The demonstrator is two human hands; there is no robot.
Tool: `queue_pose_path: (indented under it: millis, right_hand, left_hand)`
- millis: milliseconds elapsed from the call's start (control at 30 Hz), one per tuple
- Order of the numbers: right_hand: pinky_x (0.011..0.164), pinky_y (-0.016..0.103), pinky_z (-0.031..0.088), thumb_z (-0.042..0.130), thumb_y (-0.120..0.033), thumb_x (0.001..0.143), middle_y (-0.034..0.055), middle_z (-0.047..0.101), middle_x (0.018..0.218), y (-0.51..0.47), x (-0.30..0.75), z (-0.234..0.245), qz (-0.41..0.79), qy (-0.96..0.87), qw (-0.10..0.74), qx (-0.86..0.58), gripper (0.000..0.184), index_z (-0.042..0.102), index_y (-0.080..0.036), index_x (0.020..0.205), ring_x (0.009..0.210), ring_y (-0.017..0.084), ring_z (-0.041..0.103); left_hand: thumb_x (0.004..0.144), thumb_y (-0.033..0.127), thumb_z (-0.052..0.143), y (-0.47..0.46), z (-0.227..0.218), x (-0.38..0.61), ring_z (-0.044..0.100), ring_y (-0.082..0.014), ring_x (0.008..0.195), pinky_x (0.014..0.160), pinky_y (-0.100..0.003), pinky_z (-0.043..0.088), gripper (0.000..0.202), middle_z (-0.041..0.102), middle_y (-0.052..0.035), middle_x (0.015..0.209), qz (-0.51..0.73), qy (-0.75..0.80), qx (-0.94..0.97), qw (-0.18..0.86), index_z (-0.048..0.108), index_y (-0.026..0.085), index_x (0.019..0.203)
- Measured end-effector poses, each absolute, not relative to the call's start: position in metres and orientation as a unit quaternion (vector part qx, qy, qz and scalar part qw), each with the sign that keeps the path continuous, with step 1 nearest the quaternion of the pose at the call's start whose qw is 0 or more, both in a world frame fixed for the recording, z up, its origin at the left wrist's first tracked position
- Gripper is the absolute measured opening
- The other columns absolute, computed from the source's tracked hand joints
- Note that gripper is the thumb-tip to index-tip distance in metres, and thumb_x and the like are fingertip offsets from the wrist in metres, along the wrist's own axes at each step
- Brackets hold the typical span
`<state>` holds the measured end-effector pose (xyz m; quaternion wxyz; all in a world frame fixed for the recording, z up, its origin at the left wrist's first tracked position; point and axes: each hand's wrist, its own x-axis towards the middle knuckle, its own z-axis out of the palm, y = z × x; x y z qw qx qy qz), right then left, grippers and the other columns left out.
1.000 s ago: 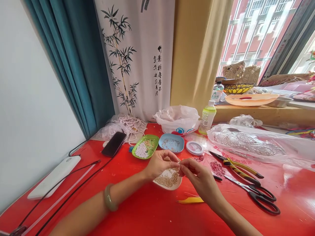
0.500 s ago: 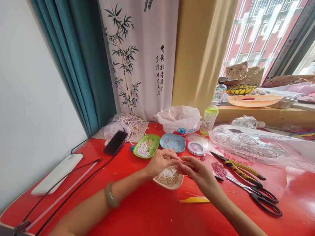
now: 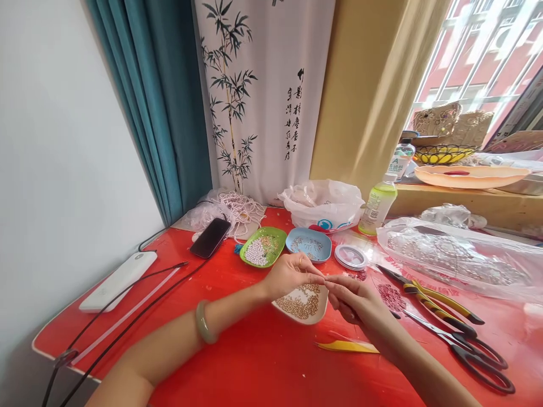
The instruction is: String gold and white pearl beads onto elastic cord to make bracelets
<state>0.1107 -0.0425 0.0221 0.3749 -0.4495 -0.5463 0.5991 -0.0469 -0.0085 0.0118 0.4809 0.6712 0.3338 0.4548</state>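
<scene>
My left hand (image 3: 292, 275) and my right hand (image 3: 350, 291) meet fingertip to fingertip over a white dish (image 3: 311, 321) of gold beads (image 3: 299, 306). Both are closed in a pinch on something too small to make out. A green bangle (image 3: 205, 322) circles my left wrist. Behind the hands lie a green dish (image 3: 278, 240) of white and gold beads and a blue dish (image 3: 324, 247) holding small bits. Dark red beads (image 3: 390, 297) are heaped to the right. Yellow tweezers (image 3: 348, 347) rest in front of my right hand.
On the right are yellow-and-black pliers (image 3: 436, 299), black-handled scissors (image 3: 475, 356) and a clear bag of beaded strands (image 3: 453, 254). A bottle (image 3: 378, 204), plastic bag (image 3: 324, 206) and round lid (image 3: 350, 256) stand farther back. A phone (image 3: 211, 237), power bank (image 3: 119, 281) and cables occupy the left.
The view has shifted a little left, so everything sits farther right. My right fingers have straightened slightly; both hands stay pinched together above the white dish.
</scene>
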Motion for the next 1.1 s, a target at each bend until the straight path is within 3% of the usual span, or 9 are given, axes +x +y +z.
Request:
queue_pose_path:
  millis: [167, 333, 500, 700, 800, 967, 1100]
  right_hand:
    - [0.039, 0.021, 0.006, 0.056, -0.041, 0.068, -0.0065, 0.039, 0.046, -0.038, 0.113, 0.018, 0.598, -0.561, 0.346, -0.455, 0.030, 0.047, -0.016, 0.055, 0.036, 0.002, 0.018]
    - [0.039, 0.021, 0.007, 0.052, -0.039, 0.070, -0.0064, 0.041, 0.046, -0.036, 0.114, 0.017, 0.593, -0.566, 0.339, -0.463, 0.024, 0.049, -0.016, 0.064, 0.035, 0.003, 0.019]
    - [0.037, 0.020, 0.013, 0.051, -0.044, 0.068, -0.0048, 0.044, 0.046, -0.033, 0.115, 0.015, 0.544, -0.593, 0.328, -0.495, 0.028, 0.046, -0.018, 0.060, 0.036, 0.004, 0.025]
    - [0.038, 0.019, 0.016, 0.050, -0.047, 0.070, -0.0047, 0.049, 0.049, -0.036, 0.113, 0.015, 0.540, -0.617, 0.346, -0.457, 0.030, 0.045, -0.018, 0.071, 0.036, 0.004, 0.026]
    - [0.037, 0.018, 0.013, 0.052, -0.046, 0.070, -0.0060, 0.050, 0.048, -0.037, 0.112, 0.013, 0.574, -0.600, 0.360, -0.426, 0.030, 0.040, -0.019, 0.074, 0.034, 0.003, 0.025]
    - [0.034, 0.017, 0.010, 0.057, -0.047, 0.067, -0.0080, 0.048, 0.041, -0.036, 0.112, 0.008, 0.602, -0.580, 0.351, -0.422, 0.036, 0.033, -0.020, 0.068, 0.031, 0.002, 0.025]
    - [0.034, 0.018, 0.010, 0.057, -0.050, 0.066, -0.0088, 0.045, 0.036, -0.037, 0.112, 0.009, 0.601, -0.583, 0.338, -0.429, 0.037, 0.035, -0.020, 0.069, 0.030, 0.002, 0.023]
  left_hand:
    - [0.064, 0.029, 0.063, -0.007, 0.014, -0.050, 0.052, -0.0119, 0.065, 0.061, -0.022, 0.041, 0.018, 0.059, -0.0038, 0.069, 0.420, 0.341, 0.680, 0.495, 0.065, 0.012, 0.068]
    - [0.068, 0.031, 0.056, 0.007, 0.013, -0.062, 0.055, -0.0118, 0.063, 0.058, -0.022, 0.041, 0.022, 0.061, -0.0033, 0.066, 0.368, 0.383, 0.701, 0.475, 0.063, 0.012, 0.077]
    - [0.061, 0.027, 0.061, 0.015, 0.013, -0.074, 0.057, -0.0144, 0.064, 0.058, -0.023, 0.042, 0.017, 0.064, -0.0040, 0.068, 0.270, 0.422, 0.768, 0.400, 0.064, 0.013, 0.071]
    - [0.058, 0.022, 0.066, 0.007, 0.008, -0.060, 0.058, -0.0150, 0.072, 0.062, -0.024, 0.044, 0.030, 0.064, -0.0071, 0.079, 0.296, 0.347, 0.685, 0.569, 0.060, 0.013, 0.086]
    - [0.055, 0.019, 0.069, 0.000, 0.004, -0.051, 0.058, -0.0160, 0.076, 0.066, -0.026, 0.045, 0.036, 0.064, -0.0077, 0.080, 0.319, 0.317, 0.664, 0.598, 0.058, 0.013, 0.089]
    - [0.059, 0.026, 0.066, -0.012, 0.005, -0.044, 0.056, -0.0137, 0.069, 0.063, -0.024, 0.043, 0.022, 0.062, -0.0053, 0.074, 0.346, 0.299, 0.710, 0.535, 0.060, 0.011, 0.075]
    - [0.060, 0.032, 0.064, -0.014, 0.011, -0.047, 0.053, -0.0121, 0.063, 0.056, -0.021, 0.039, 0.022, 0.061, -0.0032, 0.068, 0.330, 0.332, 0.737, 0.488, 0.063, 0.012, 0.069]
